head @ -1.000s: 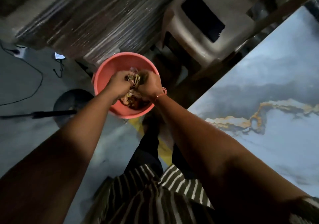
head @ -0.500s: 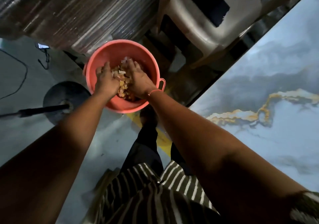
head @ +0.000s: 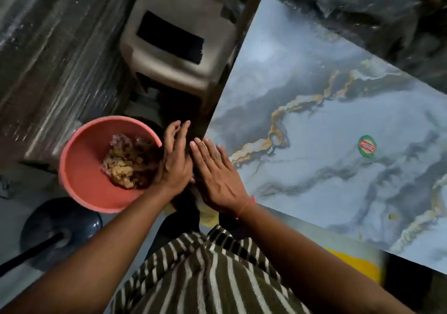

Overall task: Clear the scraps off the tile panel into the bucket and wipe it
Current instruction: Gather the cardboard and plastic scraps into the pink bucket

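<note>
Nearest to us hangs our striped shirt (head: 193, 272), with both forearms reaching forward from it. Our left hand (head: 173, 159) has its fingers straight and together, held on edge just beside the right rim of the bucket (head: 79, 180), gripping nothing. Our right hand (head: 217, 173) lies flat with fingers spread, palm down, over the near left corner of the tile panel (head: 326, 125); we cannot tell whether it touches. The two hands almost meet. The scraps (head: 123, 164) sit heaped inside the bucket, on the floor left of the panel's edge. A round sticker (head: 367, 145) sits farther out on the panel, with small specks (head: 391, 216) near its front edge. Beyond the bucket stands a plastic stool (head: 174, 47), close against the panel's left edge.
</note>
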`<state>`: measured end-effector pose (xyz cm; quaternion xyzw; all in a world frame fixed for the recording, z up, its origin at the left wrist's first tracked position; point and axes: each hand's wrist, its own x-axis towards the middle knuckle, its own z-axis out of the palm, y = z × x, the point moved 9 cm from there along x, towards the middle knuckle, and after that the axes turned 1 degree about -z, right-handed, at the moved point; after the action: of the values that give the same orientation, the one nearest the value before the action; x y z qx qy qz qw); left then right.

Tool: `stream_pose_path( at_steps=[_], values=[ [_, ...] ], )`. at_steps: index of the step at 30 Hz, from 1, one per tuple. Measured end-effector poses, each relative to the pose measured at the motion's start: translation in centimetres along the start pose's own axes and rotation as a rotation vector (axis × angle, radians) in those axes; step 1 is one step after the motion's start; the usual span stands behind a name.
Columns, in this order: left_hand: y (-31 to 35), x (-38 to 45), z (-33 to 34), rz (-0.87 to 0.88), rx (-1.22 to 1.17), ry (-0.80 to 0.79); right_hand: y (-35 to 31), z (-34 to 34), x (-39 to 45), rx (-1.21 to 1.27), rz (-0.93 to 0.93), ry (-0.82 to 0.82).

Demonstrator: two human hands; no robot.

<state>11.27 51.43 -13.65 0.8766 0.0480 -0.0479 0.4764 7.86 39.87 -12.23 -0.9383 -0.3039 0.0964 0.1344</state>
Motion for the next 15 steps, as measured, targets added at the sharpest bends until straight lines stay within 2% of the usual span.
stream_pose_path(
  at_steps=[4,9,15],
  values=[
    [3.5,1.8,3.2,0.110,0.290,-0.164,4.4,-1.2,-1.1,-0.052,0.106,0.035],
    [4.7,1.9,10.7,0.248,0.612,-0.416,10.7,0.5,-4.0,-0.029,0.279,-0.036],
    [5.4,2.9,14.0,0.258,0.780,-0.459,14.8,-0.6,-7.3,-0.013,0.284,-0.026]
  ],
)
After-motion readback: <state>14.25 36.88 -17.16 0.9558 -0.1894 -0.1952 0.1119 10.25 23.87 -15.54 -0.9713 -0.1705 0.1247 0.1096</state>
